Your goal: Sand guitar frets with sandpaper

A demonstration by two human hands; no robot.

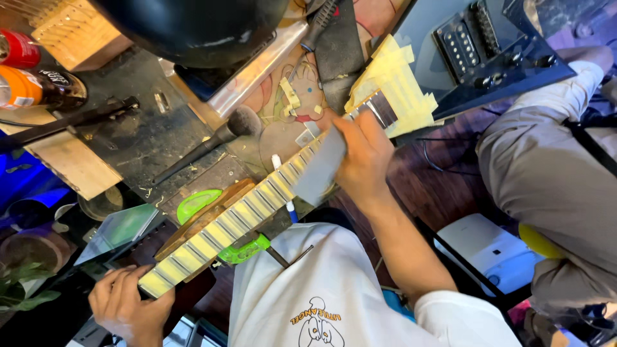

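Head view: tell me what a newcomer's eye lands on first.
The guitar neck runs diagonally across the middle, its fretboard masked with pale tape between the frets. The right hand presses a flat grey block onto it near the dark guitar body; the left hand grips the neck's lower end.

Yellow-taped guitar neck [225, 222], grey block [319, 168], green clamp [243, 250], black guitar body [475, 51].
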